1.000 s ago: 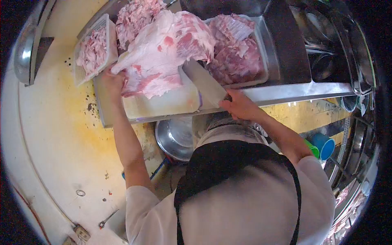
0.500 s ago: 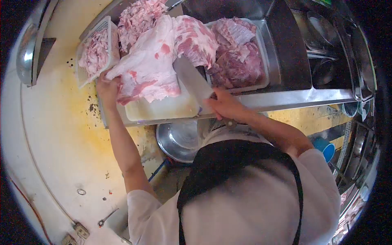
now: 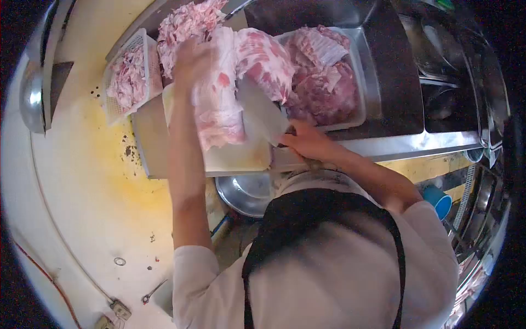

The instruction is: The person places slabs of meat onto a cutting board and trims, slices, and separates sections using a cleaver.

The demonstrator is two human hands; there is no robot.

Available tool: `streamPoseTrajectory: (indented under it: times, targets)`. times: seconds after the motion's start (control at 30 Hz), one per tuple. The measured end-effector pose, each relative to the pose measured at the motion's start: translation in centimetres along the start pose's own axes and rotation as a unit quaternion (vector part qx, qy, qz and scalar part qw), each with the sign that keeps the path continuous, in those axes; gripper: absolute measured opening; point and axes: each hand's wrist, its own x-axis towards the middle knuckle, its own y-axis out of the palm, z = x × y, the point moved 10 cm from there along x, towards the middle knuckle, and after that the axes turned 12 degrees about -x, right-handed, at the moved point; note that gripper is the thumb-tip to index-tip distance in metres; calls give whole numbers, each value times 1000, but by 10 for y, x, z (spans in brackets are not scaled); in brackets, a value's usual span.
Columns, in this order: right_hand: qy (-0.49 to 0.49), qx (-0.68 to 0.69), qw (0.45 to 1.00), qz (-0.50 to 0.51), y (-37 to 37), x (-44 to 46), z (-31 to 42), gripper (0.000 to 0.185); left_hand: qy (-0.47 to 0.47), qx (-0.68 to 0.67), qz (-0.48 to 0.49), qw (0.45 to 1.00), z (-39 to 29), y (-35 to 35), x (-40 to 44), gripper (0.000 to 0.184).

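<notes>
A pale, fatty slab of meat lies folded into a narrower shape on a whitish cutting board. My left hand, blurred by motion, is at its upper left edge and appears closed on the fat flap; the separate fingers are smeared. In my right hand is a cleaver, gripped by its handle. Its broad blade lies flat, pointing up and left, beside the slab's right edge. A red and white marbled piece of meat sits just beyond the blade tip.
A white tray of dark red meat stands to the right in the metal counter. At left are a white perforated basket of trimmings and a trimmings pile. Below the counter edge sits a metal basin; a blue container is at right.
My left hand has moved up and right from the slab's left corner, and the slab's left side has folded inward, exposing more board and counter. The cleaver stays nearly in place.
</notes>
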Motion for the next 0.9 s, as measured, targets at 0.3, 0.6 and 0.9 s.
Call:
streamPoseTrajectory:
  times: [0.3, 0.6, 0.9]
  targets:
    - [-69, -9, 987, -147, -53, 2, -18, 45, -39, 86, 65, 993, -13, 49, 42, 67]
    - [-173, -108, 960, -192, -86, 73, 51, 36, -184, -211, 103, 954, -21, 18, -1, 50]
    - [-166, -117, 973, -114, -55, 26, 32, 37, -257, -261, 123, 922, 26, 10, -18, 64]
